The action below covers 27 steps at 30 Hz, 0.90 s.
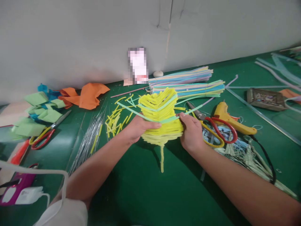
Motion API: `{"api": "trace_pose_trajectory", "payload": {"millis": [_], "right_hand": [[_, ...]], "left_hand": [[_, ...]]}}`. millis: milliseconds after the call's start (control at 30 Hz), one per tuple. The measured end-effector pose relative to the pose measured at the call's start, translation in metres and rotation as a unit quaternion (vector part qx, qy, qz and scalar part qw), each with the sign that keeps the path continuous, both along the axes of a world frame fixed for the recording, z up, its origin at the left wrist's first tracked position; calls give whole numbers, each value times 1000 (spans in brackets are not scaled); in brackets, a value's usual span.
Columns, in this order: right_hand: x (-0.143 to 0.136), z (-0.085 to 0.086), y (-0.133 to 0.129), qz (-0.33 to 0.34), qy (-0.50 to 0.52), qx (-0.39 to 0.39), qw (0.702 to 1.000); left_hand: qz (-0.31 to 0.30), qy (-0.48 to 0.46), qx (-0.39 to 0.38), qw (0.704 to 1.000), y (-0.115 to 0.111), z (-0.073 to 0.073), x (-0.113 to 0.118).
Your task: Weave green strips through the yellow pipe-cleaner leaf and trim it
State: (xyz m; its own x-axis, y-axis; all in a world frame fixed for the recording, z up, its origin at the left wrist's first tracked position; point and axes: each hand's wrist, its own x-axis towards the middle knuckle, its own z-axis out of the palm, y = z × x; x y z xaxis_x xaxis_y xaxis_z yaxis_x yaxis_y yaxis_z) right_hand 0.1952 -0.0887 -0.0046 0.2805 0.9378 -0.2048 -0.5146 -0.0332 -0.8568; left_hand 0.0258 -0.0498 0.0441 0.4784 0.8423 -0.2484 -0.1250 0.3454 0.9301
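The left hand (144, 128) and right hand (191, 128) grasp opposite sides of a bright yellow, leaf-shaped piece of fuzzy strips (164, 131). The left thumb lies flat across its front; the right thumb and fingers pinch its edge beside a long, mint-green fuzzy strip (168, 120). The piece is held above the middle of the green bench (150, 201), its pale yellow stem (162, 160) pointing toward the person.

The work looks well advanced: closely packed yellow rows form the body, paler toward the stem, and the stem is in place. The upper rows slant into a V, with a narrower mint-green band (162, 108) across them. The long strip's ends stick out well past both edges, so it appears untrimmed; whether it is fastened cannot be told.

Short yellow offcuts (113, 124) lie left of the piece, near a sheaf of thin silvery wires (88, 138). Bundled pastel fuzzy stems (183, 77) lie behind. Just beyond the right hand are metal scissors with red and yellow handles (200, 116) and a yellow glue gun (221, 111).
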Motion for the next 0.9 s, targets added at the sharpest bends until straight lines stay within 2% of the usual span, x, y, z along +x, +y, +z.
{"api": "trace_pose_trajectory", "payload": {"millis": [167, 267, 333, 433, 500, 567, 633, 900], "right_hand": [[2, -3, -3, -11, -60, -4, 998], [3, 0, -4, -64, -157, -2, 985], [4, 5, -5, -129, -239, 29, 962], [4, 12, -7, -207, -348, 117, 907], [4, 14, -8, -217, -404, 171, 872], [4, 13, -8, -194, -440, 201, 854], [4, 11, -8, -170, -445, 203, 855], [4, 9, -10, -116, -387, 156, 902]], "left_hand": [[-4, -6, 3, 1000, -1, 1, 0], [2, -3, -5, 1000, -2, 1, 0], [8, 4, -8, 1000, -1, 1, 1], [10, 15, -7, 1000, -1, 0, 1], [12, 19, 3, 1000, 0, 0, 1], [16, 23, 17, 999, 0, 0, 1], [20, 25, 30, 999, 0, 0, 1], [22, 16, 66, 997, -5, 6, 4]]}}
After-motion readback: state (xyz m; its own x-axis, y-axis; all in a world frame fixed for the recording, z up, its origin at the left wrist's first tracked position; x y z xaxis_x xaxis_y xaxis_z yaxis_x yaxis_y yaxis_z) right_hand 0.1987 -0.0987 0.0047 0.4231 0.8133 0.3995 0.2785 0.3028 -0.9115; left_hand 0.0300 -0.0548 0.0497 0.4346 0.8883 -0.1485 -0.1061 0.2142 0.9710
